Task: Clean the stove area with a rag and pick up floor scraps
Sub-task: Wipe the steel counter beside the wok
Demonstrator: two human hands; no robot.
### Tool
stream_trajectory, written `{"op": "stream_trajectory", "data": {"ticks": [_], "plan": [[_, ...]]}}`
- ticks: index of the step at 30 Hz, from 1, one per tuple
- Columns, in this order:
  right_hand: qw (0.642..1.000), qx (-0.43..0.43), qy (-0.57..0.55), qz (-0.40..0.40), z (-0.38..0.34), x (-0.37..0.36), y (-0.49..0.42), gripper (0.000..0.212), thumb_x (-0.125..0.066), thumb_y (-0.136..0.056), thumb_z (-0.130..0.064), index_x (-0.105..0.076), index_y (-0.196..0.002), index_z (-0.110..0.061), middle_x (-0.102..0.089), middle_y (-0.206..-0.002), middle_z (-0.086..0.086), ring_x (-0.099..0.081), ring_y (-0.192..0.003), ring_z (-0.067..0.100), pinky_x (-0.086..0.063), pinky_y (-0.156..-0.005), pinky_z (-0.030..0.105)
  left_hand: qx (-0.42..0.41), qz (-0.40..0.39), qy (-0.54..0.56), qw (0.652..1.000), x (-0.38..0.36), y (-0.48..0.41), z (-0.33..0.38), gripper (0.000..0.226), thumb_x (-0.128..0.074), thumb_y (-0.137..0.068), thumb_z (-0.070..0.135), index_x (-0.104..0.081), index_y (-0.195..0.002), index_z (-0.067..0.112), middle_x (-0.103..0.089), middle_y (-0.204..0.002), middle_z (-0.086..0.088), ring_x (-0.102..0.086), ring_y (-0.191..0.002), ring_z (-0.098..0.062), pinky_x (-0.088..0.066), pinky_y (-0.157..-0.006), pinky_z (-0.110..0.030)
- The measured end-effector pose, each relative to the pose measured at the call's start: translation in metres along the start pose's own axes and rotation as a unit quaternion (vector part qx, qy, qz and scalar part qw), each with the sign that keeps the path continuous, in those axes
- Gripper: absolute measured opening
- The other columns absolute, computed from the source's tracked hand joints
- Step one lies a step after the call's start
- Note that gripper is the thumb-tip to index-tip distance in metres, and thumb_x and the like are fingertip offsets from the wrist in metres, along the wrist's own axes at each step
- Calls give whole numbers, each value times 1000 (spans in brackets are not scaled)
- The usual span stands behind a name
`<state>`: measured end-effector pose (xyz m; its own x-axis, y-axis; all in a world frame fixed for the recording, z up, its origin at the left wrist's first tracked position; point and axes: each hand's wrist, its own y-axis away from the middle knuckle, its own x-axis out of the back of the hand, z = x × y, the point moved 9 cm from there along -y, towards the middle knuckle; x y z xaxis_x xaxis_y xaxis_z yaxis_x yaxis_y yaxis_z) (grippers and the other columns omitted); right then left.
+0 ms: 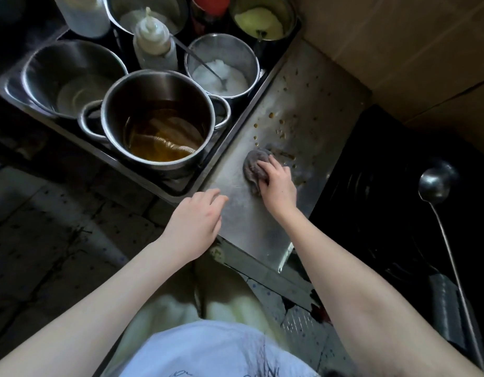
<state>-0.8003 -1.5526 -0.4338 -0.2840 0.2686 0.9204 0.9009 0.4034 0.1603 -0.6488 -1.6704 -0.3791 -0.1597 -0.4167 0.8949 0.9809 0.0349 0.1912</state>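
A steel counter (311, 85) beside the stove carries brown food specks and scraps (280, 130) across its middle. My right hand (277, 183) presses a crumpled grey rag (254, 165) flat on the counter, just below the specks. At the counter's near left edge rests my left hand (197, 219), fingers loosely apart and holding nothing. The dark tiled floor (45, 240) lies to the left and below; it is too dim to make out scraps.
A steel tray (181, 190) left of the counter holds a pot of brown oil (159, 123), several steel bowls and a squeeze bottle (153, 44). A black wok (385, 191) with a long ladle (436, 183) sits at the right. Cardboard (412, 36) lines the wall.
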Motion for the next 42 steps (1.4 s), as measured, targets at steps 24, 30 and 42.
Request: {"op": "stream_trajectory", "data": {"ticks": [24,30,42], "plan": [[991,124,19,-55,-31,-2,-60,38,-52,-91,-17,-57,-127,-27,-41,-148,-1,-44,-117,30,-48,-86,39,12,-29,-84,996,-9,-68,16,39,-42,-94,24,-39,-132,18,-43,-136,-5,-47,-118,-25,-40,-88,-35],[990,53,131,3,27,30,-81,35,-48,-93,-21,-55,-126,-32,-38,-151,-2,-44,-117,33,-40,-87,40,13,-5,-70,997,-5,-82,18,39,-43,-94,24,-40,-132,18,-42,-137,-5,-46,-120,-24,-41,-90,-34],[989,-127,57,41,104,72,-134,36,-37,-96,-12,-55,-124,-26,-44,-144,0,-36,-126,35,-44,-92,44,30,19,-57,998,-4,-102,18,37,-45,-93,23,-44,-129,16,-45,-136,-5,-48,-119,-25,-43,-89,-35]]}}
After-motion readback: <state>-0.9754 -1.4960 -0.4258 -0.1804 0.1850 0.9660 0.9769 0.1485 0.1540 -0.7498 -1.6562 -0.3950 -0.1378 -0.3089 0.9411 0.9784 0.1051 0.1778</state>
